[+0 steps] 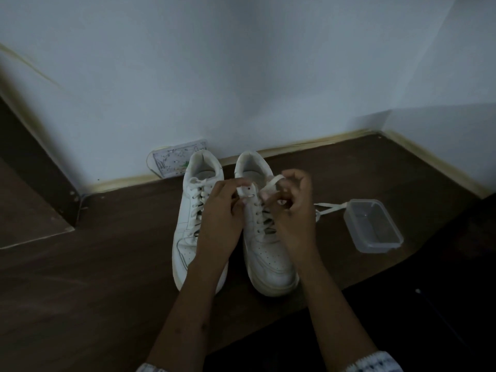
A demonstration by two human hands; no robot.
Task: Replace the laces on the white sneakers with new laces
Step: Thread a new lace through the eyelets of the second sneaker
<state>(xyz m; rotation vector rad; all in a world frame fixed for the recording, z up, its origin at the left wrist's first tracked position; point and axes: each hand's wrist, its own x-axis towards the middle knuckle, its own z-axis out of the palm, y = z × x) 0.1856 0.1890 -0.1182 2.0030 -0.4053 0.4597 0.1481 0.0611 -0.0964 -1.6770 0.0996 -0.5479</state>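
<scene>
Dim room here, a pale wall (241, 76) meeting a dark wooden floor (80, 291) along a yellowish skirting strip (308, 145). Right at the foot of that wall stand the two white sneakers, side by side, heels toward the wall and toes toward the camera.

The left sneaker (189, 229) is laced up the front, its white laces crossing neatly, and the left forearm lies across its toe end. The right sneaker (268, 253) is where the action is. The left hand (222, 213) reaches between the two shoes, fingers curled, pinching the upper edge of the right sneaker's eyelet flap near the top. The right hand (292, 205) is just beside it, above the tongue, fingers clenched on a white lace (273, 182) that loops up and over between thumb and fingertips. Exactly which eyelet that lace goes through is too blurred to call.

Off to the right, another stretch of white lace (328, 208) trails flat across the floor from behind the right hand toward a clear plastic container (373, 226), its end lying near the container's near corner; whether it touches is hard to say. The container sits lidless on the floor, near the right sneaker but apart from it.

Behind the left sneaker, a printed card or sheet (174, 161) with a busy drawing leans against the wall. At the bottom edge, patterned cuffs (375, 362) show on both wrists.
</scene>
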